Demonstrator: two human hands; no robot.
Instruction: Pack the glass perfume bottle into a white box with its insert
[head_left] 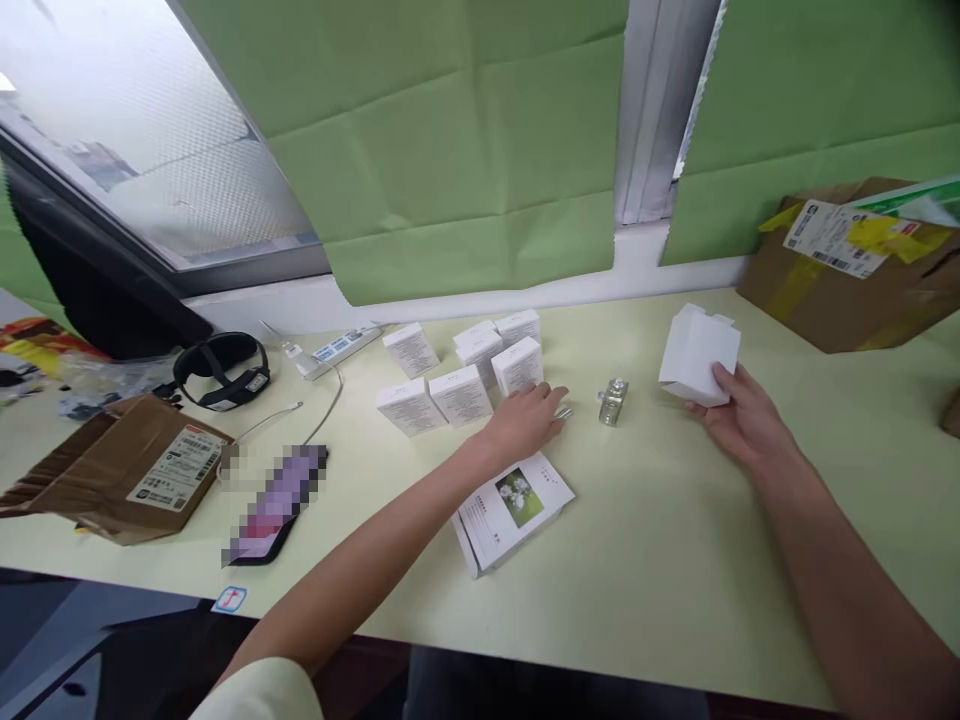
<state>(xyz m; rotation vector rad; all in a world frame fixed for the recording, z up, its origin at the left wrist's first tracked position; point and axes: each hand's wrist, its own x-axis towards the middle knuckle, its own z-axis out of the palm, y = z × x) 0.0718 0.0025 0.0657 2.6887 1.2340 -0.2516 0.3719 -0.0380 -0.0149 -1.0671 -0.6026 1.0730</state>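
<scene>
My right hand [739,410] grips a small white box [699,352], tilted above the table, with its end flaps sticking out at the top. Lower down at the centre, my left hand [525,420] reaches over the table with its fingers around a small shiny object [565,412]. Only a glinting end of that object shows; the hand covers the rest. Between the two hands a small clear glass bottle [613,402] rests on the table. Several white printed boxes [460,396] stand beyond my left hand. Under my left wrist lies a flat white box with a flower picture [517,505].
At left are an opened cardboard box [142,465], a phone [281,505], a black head strap device [223,370] and a power strip [341,347] with cables. A larger cardboard box [847,290] stands at the back right. Green cloth [465,150] hangs behind the table.
</scene>
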